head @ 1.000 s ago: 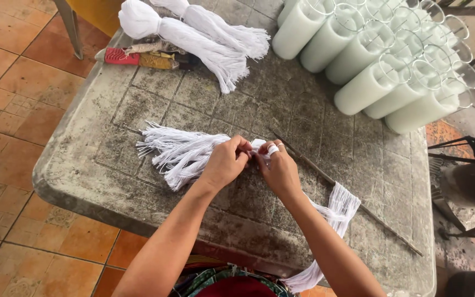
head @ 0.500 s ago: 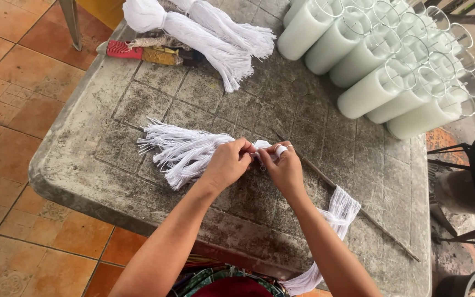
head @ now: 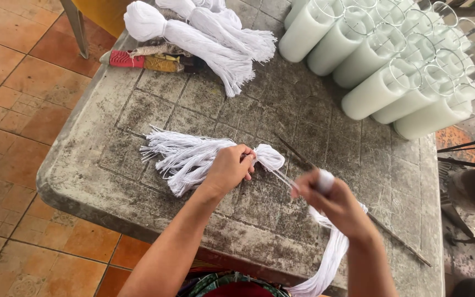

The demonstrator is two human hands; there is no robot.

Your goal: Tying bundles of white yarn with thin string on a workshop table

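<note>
The left hand [head: 231, 168] is pinning the white string bundle [head: 193, 157] at the centre of the worktop [head: 314, 126], while the right hand [head: 331, 201], lower right, is pinching one strand [head: 282, 177] and drawing it free; separating calls for steady tension.

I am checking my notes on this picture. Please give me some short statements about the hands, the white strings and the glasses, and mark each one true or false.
1. The left hand presses on the white string bundle lying on the table. True.
2. The right hand is resting empty on the table. False: it is raised, pulling strings away from the bundle.
3. The glass jars at the far right hold a pale, milky filling. True.
4. All the string is in one bundle. False: more tied bundles lie at the far edge.
</note>
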